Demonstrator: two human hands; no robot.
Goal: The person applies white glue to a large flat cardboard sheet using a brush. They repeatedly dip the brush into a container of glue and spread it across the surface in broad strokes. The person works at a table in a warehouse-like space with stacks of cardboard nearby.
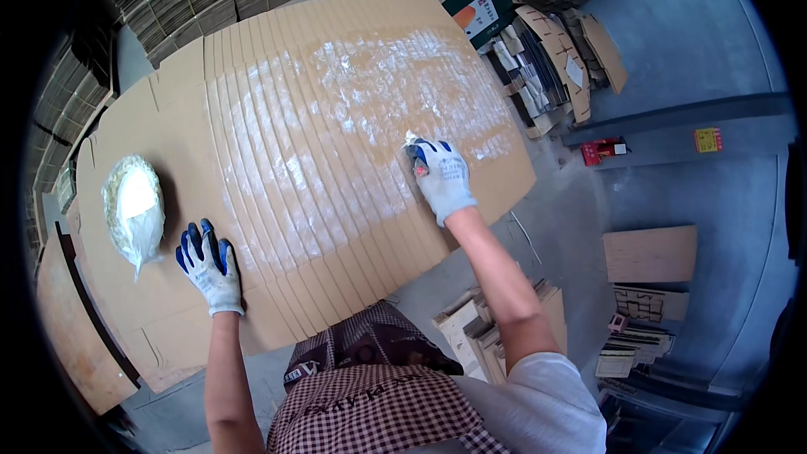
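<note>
A large sheet of brown cardboard (353, 277) with many parallel crease lines lies before me, its right and middle part coated with a shiny whitish smear (286, 176). My left hand (208, 266), in a white glove with blue fingertips, rests flat on the sheet with its fingers spread. My right hand (440, 172), gloved alike, is closed around a small dark wad (414, 151) with white paste at its tip, pressed to the coated area. Its exact kind is partly hidden by my fingers. Left of the smear stands a round bowl (112, 212) lined with clear plastic, holding something white.
Tied stacks of flat cardboard (181, 0) line the far left. Beyond the far right corner are a dark green box (481, 8) and leaning cardboard pieces (559, 59). A red object (598, 150) and a wooden board (649, 254) lie to the right on the grey floor (672, 42).
</note>
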